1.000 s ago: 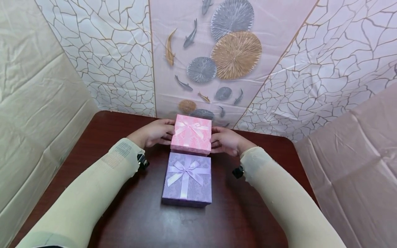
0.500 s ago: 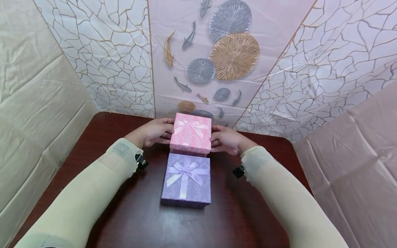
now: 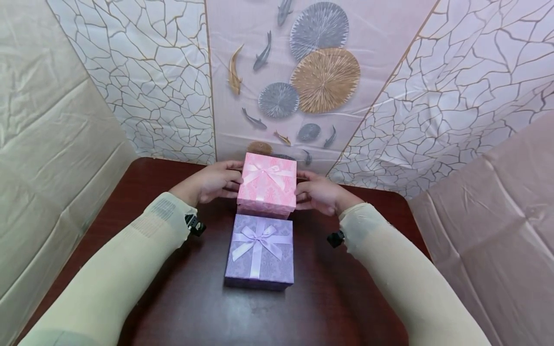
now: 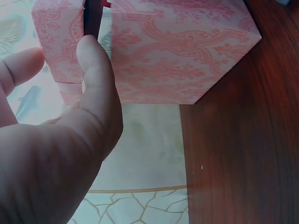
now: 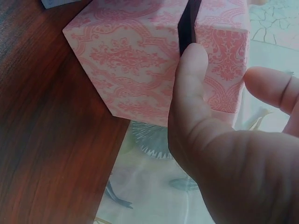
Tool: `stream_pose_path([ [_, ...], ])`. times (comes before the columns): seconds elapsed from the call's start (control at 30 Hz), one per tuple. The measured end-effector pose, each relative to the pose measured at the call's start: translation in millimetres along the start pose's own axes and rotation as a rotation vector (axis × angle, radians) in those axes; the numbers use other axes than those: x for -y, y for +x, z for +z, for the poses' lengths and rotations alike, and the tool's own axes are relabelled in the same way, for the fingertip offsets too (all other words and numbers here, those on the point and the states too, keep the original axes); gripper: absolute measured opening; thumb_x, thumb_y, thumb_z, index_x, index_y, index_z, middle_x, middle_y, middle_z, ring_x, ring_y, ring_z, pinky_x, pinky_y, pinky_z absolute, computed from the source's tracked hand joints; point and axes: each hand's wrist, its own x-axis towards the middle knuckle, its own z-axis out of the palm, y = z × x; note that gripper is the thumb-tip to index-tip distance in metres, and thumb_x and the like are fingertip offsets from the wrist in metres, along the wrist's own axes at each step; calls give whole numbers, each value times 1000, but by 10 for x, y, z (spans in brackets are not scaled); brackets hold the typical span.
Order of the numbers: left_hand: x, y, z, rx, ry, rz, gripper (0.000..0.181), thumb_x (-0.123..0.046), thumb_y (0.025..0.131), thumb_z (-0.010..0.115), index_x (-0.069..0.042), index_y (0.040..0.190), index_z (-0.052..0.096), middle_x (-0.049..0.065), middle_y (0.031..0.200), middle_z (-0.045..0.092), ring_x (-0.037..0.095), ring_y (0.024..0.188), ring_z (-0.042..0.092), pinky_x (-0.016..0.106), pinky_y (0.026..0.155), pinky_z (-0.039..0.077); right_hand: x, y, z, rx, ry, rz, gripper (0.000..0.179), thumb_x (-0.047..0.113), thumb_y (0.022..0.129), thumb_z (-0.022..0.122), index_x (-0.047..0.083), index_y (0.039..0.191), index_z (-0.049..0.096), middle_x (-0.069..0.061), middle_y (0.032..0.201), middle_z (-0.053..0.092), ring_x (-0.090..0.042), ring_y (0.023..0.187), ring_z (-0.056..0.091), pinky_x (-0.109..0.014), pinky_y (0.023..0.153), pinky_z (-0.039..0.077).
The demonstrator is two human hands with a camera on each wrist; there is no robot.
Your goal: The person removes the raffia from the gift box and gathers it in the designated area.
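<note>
A pink gift box with a ribbon bow stands at the back of the table; its lid (image 3: 267,181) sits raised from its base (image 3: 261,212). My left hand (image 3: 214,181) holds the lid's left side, and my right hand (image 3: 319,193) holds the right side. In the left wrist view, a gap parts the lid (image 4: 60,46) from the patterned base (image 4: 173,53), with my thumb at the lid's lower edge. A narrower dark gap separates lid (image 5: 222,70) and base (image 5: 126,67) in the right wrist view. Some fingertips are hidden behind the lid.
Just in front of the pink box stands a closed purple gift box (image 3: 260,250) with a ribbon bow. The dark wooden table (image 3: 195,298) meets a patterned cloth wall (image 3: 173,86) at the back. Plain cloth walls stand at both sides.
Both hands have risen slightly with the pink lid, and more of the base shows beneath it. The purple box stays put; the head view has shifted a little.
</note>
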Motion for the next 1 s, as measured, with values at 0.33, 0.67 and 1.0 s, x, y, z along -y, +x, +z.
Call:
stream_pose_path([
  [0.33, -83, -57, 13, -35, 4, 91, 69, -6, 107, 66, -2, 171, 41, 20, 150, 63, 27, 123, 69, 57, 124, 53, 67, -73, 10, -58, 4, -95, 77, -2, 103, 59, 11, 174, 30, -16, 133, 52, -26, 99, 67, -57, 106, 63],
  [0.67, -140, -97, 83, -86, -26, 139, 63, 2, 106, 66, 2, 166, 45, 16, 139, 61, 23, 118, 67, 58, 121, 55, 92, -86, 21, -136, -1, -157, 50, 4, 111, 56, 2, 160, 43, -16, 128, 61, -31, 109, 71, -50, 95, 68],
  [1.0, -204, -185, 187, -197, 72, 225, 69, 4, 101, 72, -3, 166, 50, 18, 135, 58, 27, 118, 65, 48, 109, 64, 128, -97, 46, -246, 49, -183, 26, 24, 123, 46, 6, 131, 62, -21, 141, 62, -34, 118, 68, -42, 91, 69],
])
